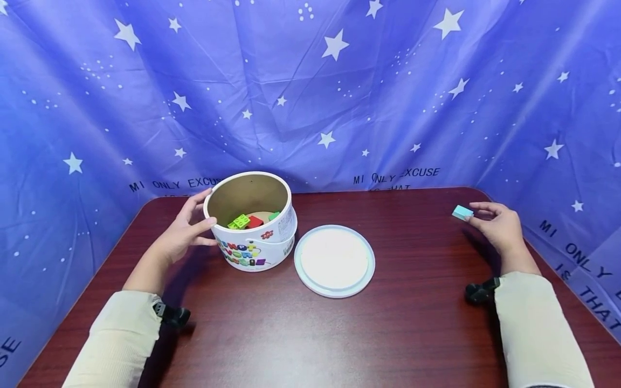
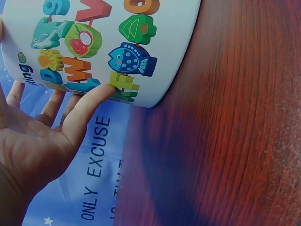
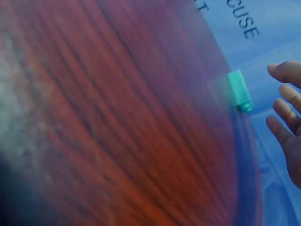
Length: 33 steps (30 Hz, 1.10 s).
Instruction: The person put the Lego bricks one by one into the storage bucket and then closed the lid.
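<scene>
A round white bucket [image 1: 257, 250] printed with colourful letters and pictures stands left of centre. My left hand [image 1: 177, 234] holds its left side, thumb and forefinger at the rim and the other fingers spread along the wall; the left wrist view shows this hand [image 2: 40, 141] against the printed wall. Inside lie a lime-green block [image 1: 239, 221], a red block [image 1: 254, 221] and a green block [image 1: 274, 216]. At the far right is a small teal block [image 1: 462, 212]. My right hand [image 1: 499, 226] has its fingertips right at the block's end; in the right wrist view the fingers [image 3: 278, 127] are spread, with a gap to the teal block [image 3: 240, 89].
A round white lid [image 1: 335, 261] lies flat on the dark red wooden table [image 1: 291, 334], just right of the bucket. Behind the table's far edge hangs a blue curtain [image 1: 310, 97] with white stars. Black wrist straps [image 1: 172, 315] sit at both sleeves.
</scene>
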Each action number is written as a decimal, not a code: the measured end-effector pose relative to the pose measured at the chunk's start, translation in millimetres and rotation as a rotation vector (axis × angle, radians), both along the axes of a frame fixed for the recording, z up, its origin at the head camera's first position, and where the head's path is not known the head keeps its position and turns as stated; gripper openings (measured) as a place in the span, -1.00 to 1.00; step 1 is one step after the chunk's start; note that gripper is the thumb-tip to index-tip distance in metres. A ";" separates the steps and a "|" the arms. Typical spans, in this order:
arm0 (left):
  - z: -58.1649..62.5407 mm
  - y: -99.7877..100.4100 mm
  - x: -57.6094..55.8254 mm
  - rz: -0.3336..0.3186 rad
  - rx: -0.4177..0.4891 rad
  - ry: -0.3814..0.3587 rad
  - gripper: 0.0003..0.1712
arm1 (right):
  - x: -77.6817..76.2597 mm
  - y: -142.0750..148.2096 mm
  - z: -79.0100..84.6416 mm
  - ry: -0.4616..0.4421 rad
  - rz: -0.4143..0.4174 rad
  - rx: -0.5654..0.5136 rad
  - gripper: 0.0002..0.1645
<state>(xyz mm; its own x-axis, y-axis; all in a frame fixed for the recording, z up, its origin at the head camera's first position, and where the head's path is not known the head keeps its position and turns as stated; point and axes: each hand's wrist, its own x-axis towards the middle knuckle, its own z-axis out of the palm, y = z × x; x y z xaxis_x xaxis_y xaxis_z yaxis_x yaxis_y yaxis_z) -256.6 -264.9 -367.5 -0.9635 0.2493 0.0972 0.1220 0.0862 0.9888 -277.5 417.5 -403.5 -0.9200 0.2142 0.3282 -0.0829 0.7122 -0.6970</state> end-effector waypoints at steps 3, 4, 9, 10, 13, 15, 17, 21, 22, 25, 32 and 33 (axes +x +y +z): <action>-0.6 0.4 -0.7 0.000 -0.004 -0.001 -0.19 | -4.1 4.7 -6.0 0.003 0.003 -0.019 -0.47; -0.9 0.3 -0.9 0.001 -0.006 -0.002 -0.19 | -5.7 5.7 -7.9 0.000 0.004 -0.021 -0.47; -3.1 0.2 -2.4 0.000 -0.009 -0.003 -0.20 | -12.1 10.4 -17.2 -0.036 -0.009 -0.015 -0.45; -3.5 0.4 -2.5 0.000 -0.007 -0.002 -0.20 | -12.8 11.0 -18.7 -0.046 -0.015 -0.009 -0.44; -3.1 1.2 -2.1 0.000 -0.001 -0.005 -0.19 | -14.9 13.6 -22.6 -0.056 -0.018 0.016 -0.43; -2.4 1.2 -1.7 0.001 0.003 -0.009 -0.18 | -16.9 14.4 -23.2 -0.074 -0.012 0.043 -0.43; -1.6 0.8 -1.1 0.005 0.004 -0.010 -0.18 | -19.8 14.5 -23.1 -0.104 -0.003 0.068 -0.42; -1.0 -0.3 -0.4 0.006 0.007 -0.011 -0.18 | -24.0 13.4 -20.7 -0.165 0.000 0.102 -0.40; -0.9 -0.2 -0.4 0.005 0.006 -0.011 -0.18 | -24.5 12.9 -20.7 -0.175 -0.009 0.108 -0.41; -0.2 0.4 -1.0 0.001 0.005 -0.011 -0.17 | -24.8 12.4 -21.1 -0.177 -0.035 0.124 -0.44; 0.4 0.2 -2.1 0.005 0.014 -0.016 -0.17 | -26.3 10.0 -22.0 -0.167 -0.083 0.155 -0.53; 0.2 0.0 -2.2 0.005 0.015 -0.017 -0.17 | -26.6 9.9 -22.1 -0.167 -0.086 0.158 -0.53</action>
<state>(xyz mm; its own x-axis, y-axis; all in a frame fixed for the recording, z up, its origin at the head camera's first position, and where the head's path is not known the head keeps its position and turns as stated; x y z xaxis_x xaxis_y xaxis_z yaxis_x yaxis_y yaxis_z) -258.8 -264.9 -367.2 -0.9663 0.2432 0.0849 0.1053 0.0721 0.9918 -304.1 427.4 -425.6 -0.9448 0.2523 0.2091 0.0899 0.8132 -0.5751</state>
